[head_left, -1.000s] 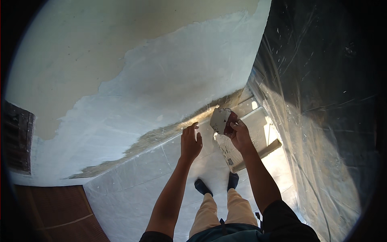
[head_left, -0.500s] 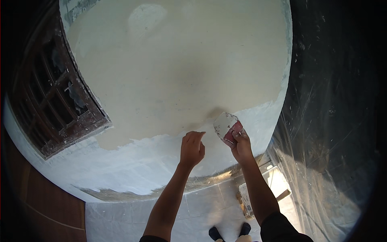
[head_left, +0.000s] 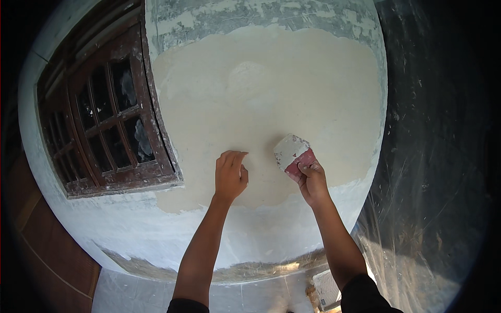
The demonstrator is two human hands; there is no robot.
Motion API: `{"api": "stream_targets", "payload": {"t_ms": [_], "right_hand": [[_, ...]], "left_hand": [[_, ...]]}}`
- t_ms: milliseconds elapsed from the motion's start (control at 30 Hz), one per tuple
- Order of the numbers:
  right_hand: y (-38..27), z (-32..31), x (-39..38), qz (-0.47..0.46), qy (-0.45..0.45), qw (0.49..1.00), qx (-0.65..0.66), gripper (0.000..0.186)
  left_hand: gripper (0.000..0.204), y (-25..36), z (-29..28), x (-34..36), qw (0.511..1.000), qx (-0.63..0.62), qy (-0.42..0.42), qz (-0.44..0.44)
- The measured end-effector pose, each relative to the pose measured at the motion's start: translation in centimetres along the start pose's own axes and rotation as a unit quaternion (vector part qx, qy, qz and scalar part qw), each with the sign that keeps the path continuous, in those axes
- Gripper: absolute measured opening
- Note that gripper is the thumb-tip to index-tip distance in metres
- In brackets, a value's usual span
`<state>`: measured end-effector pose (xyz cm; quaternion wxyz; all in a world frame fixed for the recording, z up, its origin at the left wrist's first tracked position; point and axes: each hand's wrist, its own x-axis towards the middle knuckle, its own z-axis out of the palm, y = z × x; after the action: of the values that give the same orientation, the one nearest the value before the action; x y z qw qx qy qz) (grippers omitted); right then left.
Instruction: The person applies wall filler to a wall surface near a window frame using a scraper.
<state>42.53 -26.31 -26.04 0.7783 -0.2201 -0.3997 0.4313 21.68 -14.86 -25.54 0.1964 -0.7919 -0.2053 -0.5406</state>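
My right hand grips a putty scraper by its red part, thumb on top. Pale, dried-looking smears cover the wide upper part of the scraper. Its far edge is close to the wall; whether it touches, I cannot tell. A smooth beige coat covers the middle of this wall, with a ragged lower border over white. To the left of the scraper, my left hand is raised before the wall, its fingers bent to the right and the thumb apart from them. Nothing shows in it.
A dark brown wooden window with several panes is at the left. Clear plastic sheeting hangs along the right. Below the wall lies a grey tiled floor, with a smeared pale container beside my right forearm. Brown panelling stands lower left.
The view has tilted up, bringing the wall's upper border and more of the window in. Both hands now appear before the beige coat, higher on the wall. The scraper stays in my right hand.
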Motion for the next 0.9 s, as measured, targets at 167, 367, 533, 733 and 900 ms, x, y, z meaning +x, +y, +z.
{"api": "stream_targets", "payload": {"t_ms": [167, 367, 533, 733, 900], "right_hand": [[-2.3, 2.4, 3.0, -0.019, -0.026, 0.999, -0.011, 0.037], [-3.4, 4.5, 7.0, -0.046, -0.101, 0.994, 0.011, 0.039], [-2.4, 6.7, 9.3, -0.094, -0.105, 0.989, -0.044, 0.039], [-2.2, 11.5, 10.9, -0.125, -0.127, 0.980, -0.093, 0.033], [-2.2, 14.9, 12.5, -0.201, -0.124, 0.962, -0.140, 0.032]], "left_hand": [[0.040, -2.8, -2.7, 5.4, 0.997, 0.065, 0.027, 0.033], [0.045, -5.7, -5.9, 9.4, 0.988, 0.152, 0.017, 0.018], [0.052, -8.2, -7.0, 10.5, 0.976, 0.215, 0.014, 0.014], [0.064, -11.1, -8.5, 12.2, 0.962, 0.273, -0.019, 0.006], [0.067, -13.6, -9.0, 14.8, 0.959, 0.279, -0.022, 0.047]]}}
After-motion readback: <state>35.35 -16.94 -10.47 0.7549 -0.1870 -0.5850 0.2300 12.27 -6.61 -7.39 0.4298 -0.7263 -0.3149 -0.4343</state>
